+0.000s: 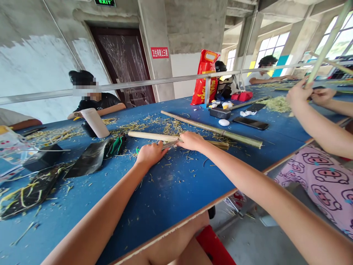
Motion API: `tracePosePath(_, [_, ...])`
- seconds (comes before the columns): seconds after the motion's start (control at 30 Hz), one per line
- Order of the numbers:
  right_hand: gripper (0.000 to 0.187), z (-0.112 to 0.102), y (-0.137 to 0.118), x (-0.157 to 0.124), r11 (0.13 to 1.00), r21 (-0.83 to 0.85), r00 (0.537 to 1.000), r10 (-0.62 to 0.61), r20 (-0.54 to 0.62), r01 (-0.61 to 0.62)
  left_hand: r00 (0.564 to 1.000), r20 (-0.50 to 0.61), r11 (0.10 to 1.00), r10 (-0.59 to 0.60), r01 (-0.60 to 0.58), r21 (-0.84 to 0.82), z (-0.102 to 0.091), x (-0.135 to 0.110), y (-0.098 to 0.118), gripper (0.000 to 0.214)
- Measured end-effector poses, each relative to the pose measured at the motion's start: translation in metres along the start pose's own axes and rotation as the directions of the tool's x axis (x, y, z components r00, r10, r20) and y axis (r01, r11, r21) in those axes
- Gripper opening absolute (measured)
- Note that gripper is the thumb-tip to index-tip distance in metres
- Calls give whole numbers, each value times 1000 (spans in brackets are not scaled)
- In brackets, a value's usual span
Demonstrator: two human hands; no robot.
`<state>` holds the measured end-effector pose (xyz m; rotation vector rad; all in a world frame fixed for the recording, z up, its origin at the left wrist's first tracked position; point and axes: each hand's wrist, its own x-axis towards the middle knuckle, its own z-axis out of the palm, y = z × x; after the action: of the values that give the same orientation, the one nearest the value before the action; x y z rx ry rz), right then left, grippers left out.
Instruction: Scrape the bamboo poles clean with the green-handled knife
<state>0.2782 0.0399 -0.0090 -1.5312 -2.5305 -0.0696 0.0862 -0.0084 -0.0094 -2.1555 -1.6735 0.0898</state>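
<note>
My left hand [150,154] grips a small metal blade [169,144], and a bit of green shows at the heel of that hand, perhaps a handle. The blade's edge lies against a pale bamboo pole [162,138], which runs across the blue table [176,191] in front of me. My right hand [191,141] is closed over the pole, a short way beyond the blade. A longer green-yellow bamboo pole [211,129] lies on the table just past the hands, apart from them. Part of the pale pole is hidden under my right hand.
Bamboo shavings [171,127] litter the table. A phone [250,123], a black box [220,113] and a white tumbler [95,122] lie on it. A co-worker's hands [306,95] hold a pole at right. A metal rail [165,81] crosses the table, with seated people beyond.
</note>
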Motion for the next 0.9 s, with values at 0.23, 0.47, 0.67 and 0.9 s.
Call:
tracePosePath(0.23, [47, 0, -2, -3, 1000, -12, 999, 23, -28, -24, 1000, -1, 999, -31, 30, -24, -2, -3, 2, 57])
tracePosePath(0.47, [46, -2, -10, -6, 998, -14, 997, 64, -49, -65, 998, -22, 998, -51, 50, -33, -1, -4, 3, 58])
tracePosePath(0.67, [46, -1, -10, -6, 995, 36, 994, 92, -54, -90, 998, -43, 998, -50, 49, -27, -1, -5, 4, 59])
tracePosePath(0.9, [44, 0, -14, -4, 982, 98, 985, 166, -37, -162, 998, -42, 998, -53, 52, -37, 0, -3, 3, 57])
